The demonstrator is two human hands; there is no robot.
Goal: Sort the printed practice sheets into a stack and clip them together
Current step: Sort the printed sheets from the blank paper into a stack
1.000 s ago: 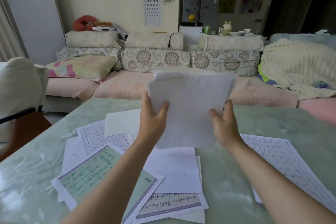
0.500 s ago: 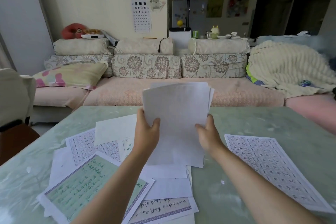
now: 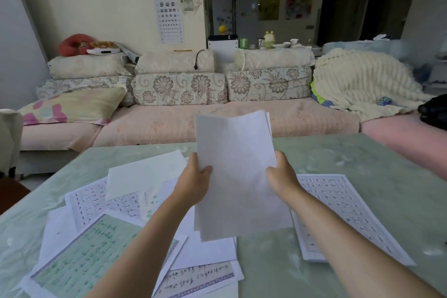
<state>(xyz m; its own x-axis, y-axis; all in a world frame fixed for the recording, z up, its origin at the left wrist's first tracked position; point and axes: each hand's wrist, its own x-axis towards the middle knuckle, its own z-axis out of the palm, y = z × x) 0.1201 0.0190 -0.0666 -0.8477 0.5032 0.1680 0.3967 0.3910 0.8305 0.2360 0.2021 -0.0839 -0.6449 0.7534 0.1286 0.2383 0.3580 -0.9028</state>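
I hold a thin stack of white sheets (image 3: pixel 238 172) upright above the table, blank backs facing me. My left hand (image 3: pixel 193 182) grips its left edge with the thumb on the front. My right hand (image 3: pixel 281 175) grips the right edge the same way. Loose practice sheets lie below: a green-bordered sheet (image 3: pixel 82 264) at the near left, a grid sheet (image 3: pixel 96 201) behind it, a blank sheet (image 3: pixel 145 174), a calligraphy sheet (image 3: pixel 193 278) at the front, and a grid sheet (image 3: pixel 343 213) on the right. No clip is in sight.
The pale green table (image 3: pixel 377 167) carries the papers. Behind it runs a pink sofa (image 3: pixel 169 123) with floral cushions and a cream blanket (image 3: pixel 362 84). A chair back (image 3: pixel 9 138) stands at the left edge.
The held stack has come lower and closer to the table, and its sheets look more squared up. The camera has tilted up and to the right.
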